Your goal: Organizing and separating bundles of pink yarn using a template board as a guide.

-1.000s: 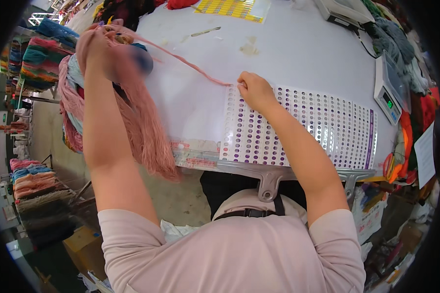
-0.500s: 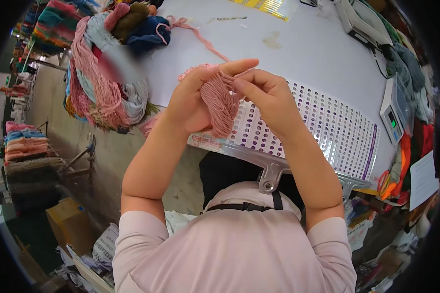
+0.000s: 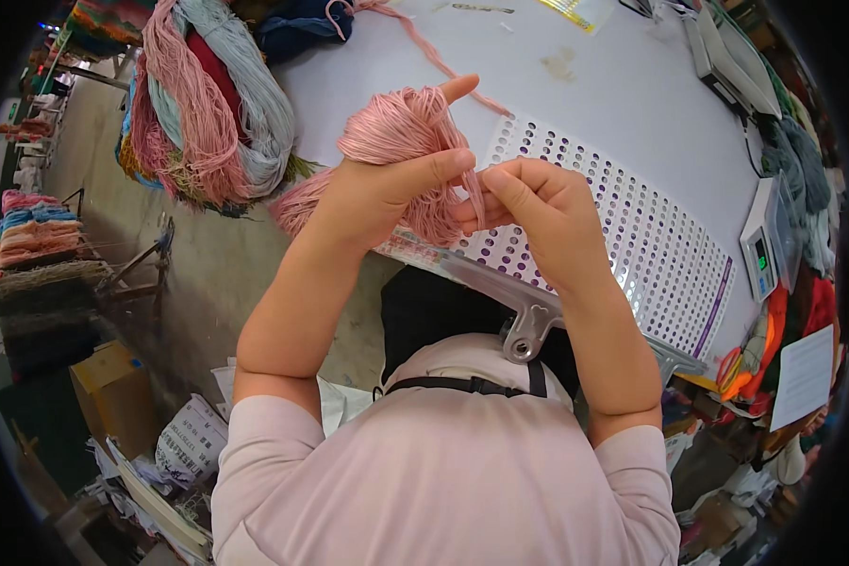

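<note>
Closest in, a metal clamp (image 3: 530,332) grips the near edge of the bench (image 3: 632,104), just in front of the person's chest. Above that edge both hands meet. The left hand (image 3: 387,193) is closed around a bundle of pink yarn (image 3: 401,137), thumb stretched across its front and forefinger pointing up behind it; the loose ends of the bundle hang down past the wrist and over the near edge. The right hand (image 3: 538,212) is curled nearly shut, its fingertips pinching a few strands of the same bundle, just beside the left thumb.

Under the hands lies a white card of small purple dots (image 3: 623,245), running along the near edge toward the right corner. A single pink strand (image 3: 434,57) trails from the bundle toward the far edge. At the right edge stands a small scale (image 3: 759,255). At the far left corner a heap of pink, grey and dark red yarn skeins (image 3: 208,104) spills over the side.
</note>
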`<state>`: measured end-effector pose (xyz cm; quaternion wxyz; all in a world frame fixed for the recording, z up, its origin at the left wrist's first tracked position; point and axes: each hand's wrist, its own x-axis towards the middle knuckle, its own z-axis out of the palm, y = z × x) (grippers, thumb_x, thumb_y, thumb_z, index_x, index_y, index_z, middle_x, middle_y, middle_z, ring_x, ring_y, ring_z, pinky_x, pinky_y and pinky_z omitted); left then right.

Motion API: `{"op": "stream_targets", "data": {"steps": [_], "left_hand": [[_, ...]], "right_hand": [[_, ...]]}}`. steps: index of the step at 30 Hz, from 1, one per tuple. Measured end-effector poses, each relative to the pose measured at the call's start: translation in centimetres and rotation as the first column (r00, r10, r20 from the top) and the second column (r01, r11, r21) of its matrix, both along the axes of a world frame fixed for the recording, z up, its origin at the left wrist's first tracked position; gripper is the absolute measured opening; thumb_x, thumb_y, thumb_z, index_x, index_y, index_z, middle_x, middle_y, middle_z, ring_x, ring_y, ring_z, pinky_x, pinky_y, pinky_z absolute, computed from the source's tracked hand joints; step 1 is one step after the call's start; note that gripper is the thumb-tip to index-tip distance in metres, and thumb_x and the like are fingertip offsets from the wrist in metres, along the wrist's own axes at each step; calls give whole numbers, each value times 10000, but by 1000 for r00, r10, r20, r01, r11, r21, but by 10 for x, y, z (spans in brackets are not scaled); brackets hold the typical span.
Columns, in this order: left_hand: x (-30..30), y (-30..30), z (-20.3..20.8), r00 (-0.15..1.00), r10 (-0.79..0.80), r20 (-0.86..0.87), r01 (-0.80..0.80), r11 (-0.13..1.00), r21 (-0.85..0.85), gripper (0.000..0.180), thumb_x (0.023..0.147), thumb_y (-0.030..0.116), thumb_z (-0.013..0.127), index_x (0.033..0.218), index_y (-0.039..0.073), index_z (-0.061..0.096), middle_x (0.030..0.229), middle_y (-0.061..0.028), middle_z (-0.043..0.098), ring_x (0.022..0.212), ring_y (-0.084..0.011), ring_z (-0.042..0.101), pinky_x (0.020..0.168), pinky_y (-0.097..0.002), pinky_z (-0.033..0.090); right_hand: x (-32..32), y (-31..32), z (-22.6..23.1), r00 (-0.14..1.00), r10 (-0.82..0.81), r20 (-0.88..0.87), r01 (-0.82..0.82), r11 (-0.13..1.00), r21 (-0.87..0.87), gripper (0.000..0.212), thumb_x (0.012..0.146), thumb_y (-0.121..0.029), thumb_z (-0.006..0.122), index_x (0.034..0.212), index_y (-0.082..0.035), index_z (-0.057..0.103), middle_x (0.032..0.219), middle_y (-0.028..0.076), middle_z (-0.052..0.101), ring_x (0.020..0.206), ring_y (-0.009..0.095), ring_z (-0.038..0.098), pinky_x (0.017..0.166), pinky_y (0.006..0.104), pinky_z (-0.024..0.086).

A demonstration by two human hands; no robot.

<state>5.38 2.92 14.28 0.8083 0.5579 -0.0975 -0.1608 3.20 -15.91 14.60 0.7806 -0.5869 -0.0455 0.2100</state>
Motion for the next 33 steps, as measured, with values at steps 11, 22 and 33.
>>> {"op": "stream_targets", "data": {"steps": [11, 22, 33], "left_hand": [[-3, 4, 3, 999, -15, 45, 18, 997, -72, 709, 841, 14, 643, 1430, -91, 262, 841, -35, 598, 794, -102, 569, 750, -234, 452], [-1, 7, 0, 996, -22, 86, 26, 999, -38, 749, 823, 33, 680, 1435, -79, 263, 832, -53, 623, 786, -103, 578, 737, -234, 460], [-1, 10, -1, 984, -45, 172, 37, 998, 48, 184, 790, 22, 718, 952, -21, 640, 829, -37, 641, 1173, -209, 528, 1011, -383, 375]], "right_hand": [[-7, 6, 0, 998, -35, 45, 34, 999, 29, 105, 913, -54, 584, 923, 46, 616, 834, 72, 673, 728, 84, 622, 661, 217, 510], [-9, 6, -2, 997, -66, 42, 64, 997, 46, 59, 892, -35, 584, 920, 18, 586, 810, 10, 625, 720, 35, 559, 646, 181, 452], [-13, 8, -2, 994, -90, 68, 84, 993, 81, 44, 877, -12, 591, 906, 17, 576, 812, 20, 622, 722, 48, 574, 672, 196, 478]]}}
